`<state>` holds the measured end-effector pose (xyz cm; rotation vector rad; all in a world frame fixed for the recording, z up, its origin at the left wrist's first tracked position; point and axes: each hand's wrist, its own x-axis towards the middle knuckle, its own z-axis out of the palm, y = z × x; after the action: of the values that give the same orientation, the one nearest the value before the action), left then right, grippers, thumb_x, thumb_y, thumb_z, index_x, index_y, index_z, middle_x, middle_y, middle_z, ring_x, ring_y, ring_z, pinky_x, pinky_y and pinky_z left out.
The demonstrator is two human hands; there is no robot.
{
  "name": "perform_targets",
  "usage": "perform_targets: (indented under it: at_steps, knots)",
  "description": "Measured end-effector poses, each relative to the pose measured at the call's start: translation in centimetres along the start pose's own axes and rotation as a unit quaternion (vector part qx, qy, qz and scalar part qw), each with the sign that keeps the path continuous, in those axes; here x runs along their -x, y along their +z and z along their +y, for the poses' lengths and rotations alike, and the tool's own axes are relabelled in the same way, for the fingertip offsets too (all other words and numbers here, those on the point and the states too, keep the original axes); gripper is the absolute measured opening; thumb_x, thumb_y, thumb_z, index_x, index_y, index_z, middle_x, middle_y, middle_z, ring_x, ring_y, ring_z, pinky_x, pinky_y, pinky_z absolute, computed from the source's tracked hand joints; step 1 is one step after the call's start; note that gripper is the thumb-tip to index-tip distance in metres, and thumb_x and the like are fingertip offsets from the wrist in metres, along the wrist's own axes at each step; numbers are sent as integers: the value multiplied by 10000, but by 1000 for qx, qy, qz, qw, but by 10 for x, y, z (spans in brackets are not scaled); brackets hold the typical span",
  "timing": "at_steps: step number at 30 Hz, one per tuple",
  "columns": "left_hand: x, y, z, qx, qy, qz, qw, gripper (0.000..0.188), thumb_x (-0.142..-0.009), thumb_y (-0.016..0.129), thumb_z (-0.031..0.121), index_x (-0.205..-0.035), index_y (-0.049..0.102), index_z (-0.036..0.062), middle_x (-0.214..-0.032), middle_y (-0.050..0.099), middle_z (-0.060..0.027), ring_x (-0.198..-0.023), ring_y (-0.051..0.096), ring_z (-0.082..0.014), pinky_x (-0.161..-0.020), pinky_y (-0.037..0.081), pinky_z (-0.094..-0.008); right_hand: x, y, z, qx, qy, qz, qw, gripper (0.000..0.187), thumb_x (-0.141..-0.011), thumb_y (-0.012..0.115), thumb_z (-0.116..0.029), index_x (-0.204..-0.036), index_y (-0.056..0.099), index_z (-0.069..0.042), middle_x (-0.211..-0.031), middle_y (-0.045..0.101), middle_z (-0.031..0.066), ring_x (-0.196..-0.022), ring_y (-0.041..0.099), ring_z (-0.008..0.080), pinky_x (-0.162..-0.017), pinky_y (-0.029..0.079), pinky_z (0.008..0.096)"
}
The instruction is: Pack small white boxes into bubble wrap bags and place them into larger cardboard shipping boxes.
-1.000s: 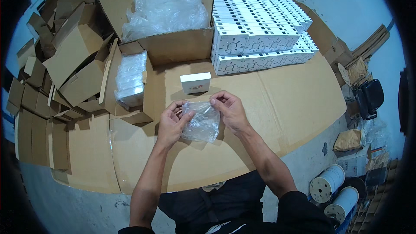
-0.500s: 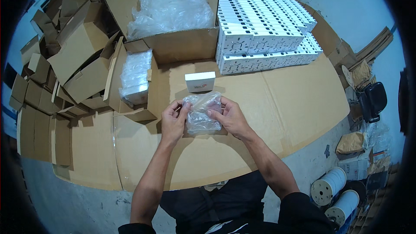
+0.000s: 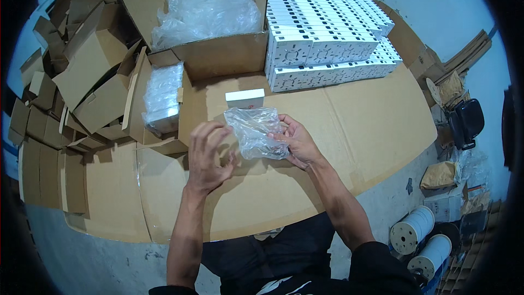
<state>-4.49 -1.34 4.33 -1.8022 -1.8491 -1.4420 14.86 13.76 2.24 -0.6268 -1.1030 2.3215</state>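
A clear, crumpled plastic bag [image 3: 255,133] hangs over the cardboard-covered table, its right edge pinched by my right hand [image 3: 299,141]. Whether anything lies inside the bag I cannot make out. Just left of it, my left hand [image 3: 209,155] is off the plastic, fingers bent and apart with nothing in them. Directly behind the bag stands a small white box [image 3: 245,98], its lower front partly covered by the plastic. To the left, an open carton [image 3: 185,109] holds a stack of items wrapped in clear plastic [image 3: 164,95].
Behind, a large carton [image 3: 221,54] is heaped with clear plastic bags [image 3: 210,11]. Rows of white boxes [image 3: 322,49] are stacked at the back right. Empty cartons [image 3: 93,65] pile up at the left. Cable spools [image 3: 412,229] sit on the floor at right.
My left hand has let go of the bag and drawn back to the left. The bag now hangs from my right hand alone, looser and tilted. The view has shifted slightly.
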Motion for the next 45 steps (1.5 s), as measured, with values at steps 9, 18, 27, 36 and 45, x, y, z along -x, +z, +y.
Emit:
perform_targets:
  at_steps: [9, 18, 27, 36, 45]
  knots:
    - [23, 30, -4, 283, -293, -54, 912, 174, -875, 741, 5, -1037, 681, 20, -926, 710, -43, -826, 668, -142, -733, 547, -308, -11, -9, 6, 333, -324, 9, 886, 347, -974, 686, -111, -1290, 552, -58, -1138, 646, 64, -945, 628, 109, -667, 524, 256]
    - [19, 38, -13, 503, -369, 29, 781, 151, -992, 676, 88, -1108, 621, 8, -948, 654, -30, -832, 610, -66, -734, 510, -224, 0, 19, 30, 356, -182, 16, 917, 121, -946, 717, -109, -970, 663, -3, -764, 644, 7, -694, 580, 67, -628, 482, 264]
    - [15, 37, 2, 434, -375, 82, 815, 234, -963, 722, 112, -1132, 623, -16, -1023, 662, -58, -919, 621, -100, -754, 528, -268, -1, 13, 25, 286, -121, 4, 951, 129, -981, 692, -106, -1038, 622, -13, -899, 639, 0, -810, 579, 52, -693, 495, 243]
    - [22, 38, -1, 317, -343, -25, 884, 155, -957, 731, 125, -1012, 667, -5, -937, 673, -21, -824, 598, -60, -721, 490, -219, -12, -17, 17, -35, -78, 24, 996, 102, -1013, 637, -116, -1039, 633, -18, -988, 670, 35, -843, 619, 107, -736, 506, 261]
    - [24, 46, -10, 302, -349, 55, 885, 147, -1018, 648, 165, -1037, 644, 20, -891, 634, 0, -733, 548, -47, -646, 461, -207, -4, 16, 42, 242, -109, 39, 963, 157, -1026, 625, -153, -1032, 657, 1, -895, 667, 26, -788, 597, 69, -678, 484, 256]
